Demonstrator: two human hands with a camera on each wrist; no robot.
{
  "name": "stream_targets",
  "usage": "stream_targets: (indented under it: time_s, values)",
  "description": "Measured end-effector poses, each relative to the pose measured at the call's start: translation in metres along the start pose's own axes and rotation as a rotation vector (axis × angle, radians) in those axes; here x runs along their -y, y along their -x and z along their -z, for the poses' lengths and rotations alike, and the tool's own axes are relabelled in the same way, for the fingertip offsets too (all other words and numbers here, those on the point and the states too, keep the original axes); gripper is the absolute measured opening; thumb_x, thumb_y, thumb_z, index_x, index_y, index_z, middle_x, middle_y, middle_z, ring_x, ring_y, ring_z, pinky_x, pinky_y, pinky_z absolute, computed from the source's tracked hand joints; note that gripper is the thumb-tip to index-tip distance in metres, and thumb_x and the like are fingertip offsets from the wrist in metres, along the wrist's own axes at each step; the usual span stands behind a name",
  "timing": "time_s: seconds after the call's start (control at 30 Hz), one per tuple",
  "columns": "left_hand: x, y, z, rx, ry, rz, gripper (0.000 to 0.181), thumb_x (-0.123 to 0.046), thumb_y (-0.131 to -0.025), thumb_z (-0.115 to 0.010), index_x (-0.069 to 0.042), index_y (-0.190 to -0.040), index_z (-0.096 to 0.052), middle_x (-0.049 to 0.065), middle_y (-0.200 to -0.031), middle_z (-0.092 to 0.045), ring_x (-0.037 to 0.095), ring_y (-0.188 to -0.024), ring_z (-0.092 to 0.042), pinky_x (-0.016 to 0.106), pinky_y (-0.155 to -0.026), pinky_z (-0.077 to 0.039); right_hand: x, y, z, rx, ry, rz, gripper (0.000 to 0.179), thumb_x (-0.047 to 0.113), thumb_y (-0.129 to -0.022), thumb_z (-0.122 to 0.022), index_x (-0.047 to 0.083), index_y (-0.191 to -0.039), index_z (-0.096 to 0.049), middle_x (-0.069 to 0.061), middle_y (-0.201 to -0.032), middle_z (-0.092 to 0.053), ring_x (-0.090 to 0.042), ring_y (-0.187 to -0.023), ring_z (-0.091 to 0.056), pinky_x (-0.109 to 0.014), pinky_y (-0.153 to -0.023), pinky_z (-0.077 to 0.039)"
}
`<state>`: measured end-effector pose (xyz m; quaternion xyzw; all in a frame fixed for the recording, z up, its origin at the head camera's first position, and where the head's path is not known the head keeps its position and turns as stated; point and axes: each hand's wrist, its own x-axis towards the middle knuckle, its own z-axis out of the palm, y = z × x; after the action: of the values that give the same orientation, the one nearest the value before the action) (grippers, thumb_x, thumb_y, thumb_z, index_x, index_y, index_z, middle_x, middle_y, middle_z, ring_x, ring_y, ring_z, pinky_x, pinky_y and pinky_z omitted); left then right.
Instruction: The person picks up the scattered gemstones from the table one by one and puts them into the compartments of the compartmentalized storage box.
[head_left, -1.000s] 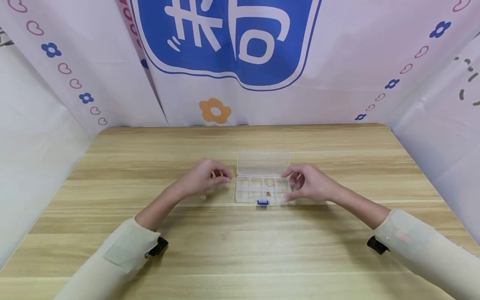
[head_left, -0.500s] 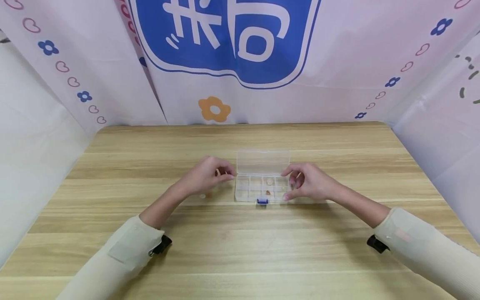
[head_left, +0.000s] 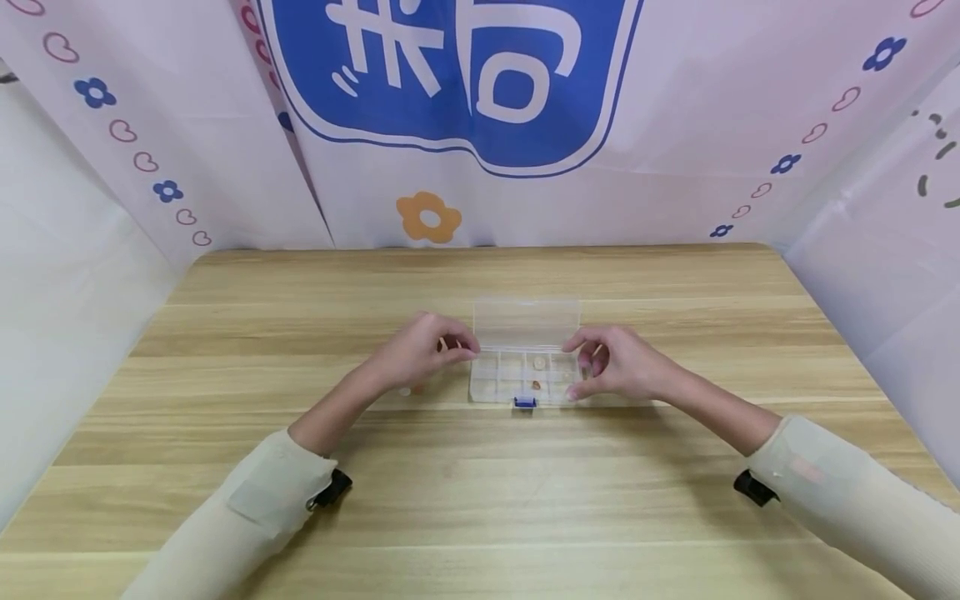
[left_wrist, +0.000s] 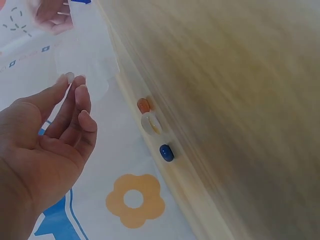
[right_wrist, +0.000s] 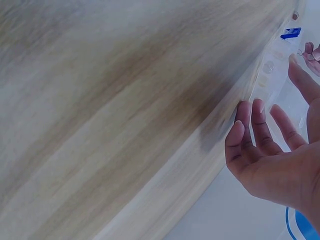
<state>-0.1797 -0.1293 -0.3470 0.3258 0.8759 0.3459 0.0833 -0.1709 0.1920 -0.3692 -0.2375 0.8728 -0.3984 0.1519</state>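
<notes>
A clear plastic compartment box (head_left: pixel 512 392) with a blue latch (head_left: pixel 525 403) lies on the table, its clear lid (head_left: pixel 527 323) raised at the back. Pinched between thumb and index finger of my left hand (head_left: pixel 420 354) is a small whitish translucent stone (left_wrist: pixel 70 77), held at the box's left back corner. My right hand (head_left: pixel 618 364) grips the right end of the box, thumb at the front edge and a finger at the back. A pale round stone (head_left: pixel 539 363) and an orange-brown stone (head_left: pixel 536 385) sit in separate compartments.
On the table left of the box, below my left hand, lie an orange-brown stone (left_wrist: pixel 143 105), a clear stone (left_wrist: pixel 150 123) and a dark blue stone (left_wrist: pixel 167 153). White printed cloth (head_left: pixel 675 108) hangs behind the wooden table (head_left: pixel 480 500).
My left hand has moved right, from beside the box to over its left back corner, still pinching the small stone. My right hand has stayed at the box's right end.
</notes>
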Motion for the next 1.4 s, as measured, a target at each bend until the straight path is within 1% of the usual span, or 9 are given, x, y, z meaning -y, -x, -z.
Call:
stream_targets:
  time_s: [0.33, 0.4, 0.53, 0.63, 0.77, 0.93, 1.23, 1.4]
  values:
    - [0.000, -0.003, -0.003, -0.001, -0.024, 0.003, 0.007, -0.006, -0.097, -0.073, -0.002, -0.094, -0.077, 0.002, -0.086, -0.074, 0.011, -0.078, -0.065, 0.028, -0.073, -0.056, -0.001, 0.000, 0.000, 0.002, -0.004, 0.003, 0.056, 0.011, -0.074, -0.095, -0.004, -0.121, -0.068, -0.009, -0.091, -0.063, -0.017, -0.075, -0.060, -0.024, -0.070, -0.053]
    - [0.000, -0.004, -0.005, 0.003, -0.021, 0.005, 0.006, -0.006, -0.097, -0.073, -0.002, -0.094, -0.077, 0.002, -0.086, -0.074, 0.011, -0.078, -0.064, 0.028, -0.073, -0.056, -0.001, 0.000, 0.000, 0.001, 0.000, 0.002, 0.056, 0.011, -0.074, -0.095, -0.004, -0.121, -0.068, -0.009, -0.091, -0.063, -0.017, -0.075, -0.060, -0.024, -0.070, -0.053]
    - [0.000, -0.006, -0.007, 0.018, -0.005, 0.001, 0.006, -0.005, -0.097, -0.073, -0.002, -0.093, -0.077, 0.005, -0.087, -0.074, 0.012, -0.078, -0.064, 0.028, -0.072, -0.056, 0.000, 0.000, 0.000, 0.000, 0.006, 0.007, 0.056, 0.012, -0.074, -0.095, -0.004, -0.120, -0.068, -0.009, -0.091, -0.063, -0.017, -0.075, -0.060, -0.025, -0.070, -0.053]
    - [-0.001, -0.006, -0.008, 0.014, 0.004, -0.007, 0.006, -0.005, -0.097, -0.072, -0.003, -0.093, -0.076, 0.006, -0.087, -0.074, 0.013, -0.078, -0.065, 0.028, -0.072, -0.056, 0.000, 0.000, 0.001, 0.000, 0.007, 0.012, 0.056, 0.012, -0.074, -0.095, -0.004, -0.120, -0.068, -0.009, -0.090, -0.063, -0.017, -0.075, -0.060, -0.024, -0.070, -0.053]
    - [-0.004, -0.009, -0.007, 0.004, 0.011, -0.009, 0.006, -0.004, -0.097, -0.073, -0.003, -0.092, -0.076, 0.004, -0.086, -0.074, 0.012, -0.079, -0.065, 0.028, -0.073, -0.056, 0.000, 0.000, 0.001, 0.000, 0.001, 0.018, 0.056, 0.011, -0.074, -0.095, -0.004, -0.120, -0.068, -0.009, -0.090, -0.063, -0.017, -0.074, -0.060, -0.024, -0.069, -0.053]
    - [-0.008, -0.013, -0.007, 0.017, 0.004, -0.001, 0.006, -0.006, -0.097, -0.072, -0.002, -0.094, -0.076, 0.004, -0.088, -0.074, 0.012, -0.080, -0.066, 0.028, -0.073, -0.056, -0.001, 0.000, 0.001, 0.001, -0.009, 0.020, 0.056, 0.011, -0.074, -0.095, -0.005, -0.120, -0.068, -0.010, -0.089, -0.063, -0.017, -0.074, -0.060, -0.024, -0.069, -0.053]
    - [-0.010, -0.017, -0.008, -0.006, 0.019, -0.024, 0.005, -0.005, -0.097, -0.073, -0.001, -0.095, -0.075, 0.003, -0.089, -0.071, 0.013, -0.079, -0.064, 0.028, -0.073, -0.056, -0.001, 0.001, 0.000, -0.004, -0.018, 0.012, 0.056, 0.010, -0.073, -0.095, -0.005, -0.120, -0.068, -0.010, -0.089, -0.063, -0.017, -0.073, -0.060, -0.024, -0.068, -0.053]
    - [-0.012, -0.021, -0.009, -0.006, 0.009, -0.034, 0.005, -0.005, -0.097, -0.073, -0.002, -0.096, -0.076, 0.004, -0.090, -0.073, 0.013, -0.079, -0.065, 0.027, -0.073, -0.056, -0.001, 0.001, 0.001, -0.005, -0.009, 0.014, 0.056, 0.010, -0.073, -0.095, -0.005, -0.120, -0.068, -0.009, -0.089, -0.063, -0.017, -0.074, -0.060, -0.024, -0.069, -0.053]
